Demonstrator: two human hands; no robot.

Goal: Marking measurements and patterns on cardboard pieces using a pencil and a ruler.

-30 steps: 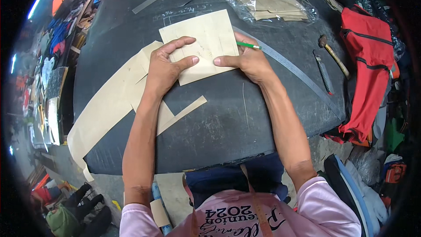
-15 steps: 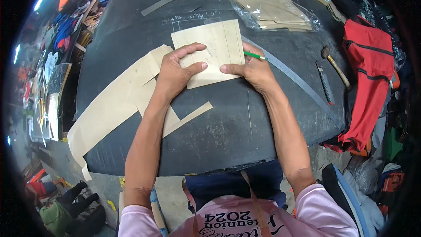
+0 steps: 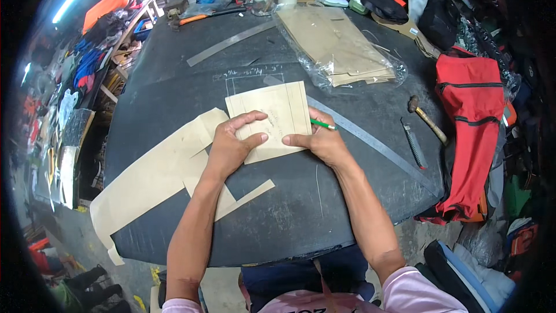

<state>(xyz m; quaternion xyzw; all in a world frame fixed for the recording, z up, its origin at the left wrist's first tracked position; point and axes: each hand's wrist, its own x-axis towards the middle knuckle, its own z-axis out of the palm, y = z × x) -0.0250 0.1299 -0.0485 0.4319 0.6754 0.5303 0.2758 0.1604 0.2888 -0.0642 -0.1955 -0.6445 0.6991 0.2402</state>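
Observation:
Between my two hands is a squarish piece of tan card (image 3: 289, 110), with pencil lines along its edges and faint writing in the middle. My left hand (image 3: 231, 142) is closed on its left side, thumb and fingers on the face. My right hand (image 3: 321, 139) grips the lower right corner, thumb in front and the other fingers behind. A green pencil (image 3: 322, 124) sticks out from that hand. Under and beside my left forearm lies a large cut sheet of tan card (image 3: 156, 165), with a narrow strip (image 3: 255, 195) near it.
On the black table (image 3: 289, 220) lie a long steel ruler (image 3: 370, 142), a shorter ruler (image 3: 229, 44), a utility knife (image 3: 413, 144) and a hammer (image 3: 427, 119). A plastic bag of card pieces (image 3: 341, 40) sits at the back. A red bag (image 3: 472, 133) hangs over the right edge.
The view has tilted up, bringing drawers and containers at the table's far edge into sight. My hands keep the same grip on the card, and the pencil stays in my right hand.

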